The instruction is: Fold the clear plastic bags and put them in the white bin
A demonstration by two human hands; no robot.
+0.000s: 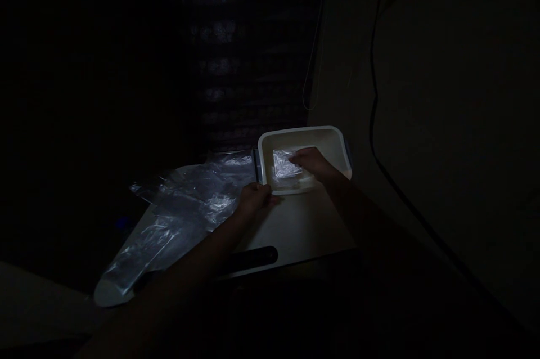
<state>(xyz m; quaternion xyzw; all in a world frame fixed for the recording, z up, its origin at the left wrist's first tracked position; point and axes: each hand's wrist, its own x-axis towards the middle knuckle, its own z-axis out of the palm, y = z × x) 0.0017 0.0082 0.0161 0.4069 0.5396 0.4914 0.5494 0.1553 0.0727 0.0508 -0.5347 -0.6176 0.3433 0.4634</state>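
1. A small, shiny piece of clear plastic (282,165), almost square in its outline, is inside the tub, in the left part of it. I cannot tell if it touches the bottom.
2. My right hand (310,161) reaches over the near rim of the tub and grasps this piece at its right edge, between the thumb and the fingers.
3. The tub (301,129) is pale, with rounded corners and a whitish rim. On its left side there is a dark handle (257,166).
4. My left hand (255,197) grasps the near left corner of the tub; its fingers are partly hidden in the shadow.
5. The tub stands on a white worktop (304,227), at the far right part. Near the front edge, the worktop has a long dark slot (253,256).
6. To the left of the tub, many crumpled sheets of clear plastic (211,201) lie spread over the worktop, one partly upon another, and some reach past its left edge.
7. Behind the worktop I see a dark slatted surface (217,32) with faint light on it, and beside it a thin hanging cord (311,108).
8. On the right, a dark cable (372,94) runs down along the dim wall (442,94).
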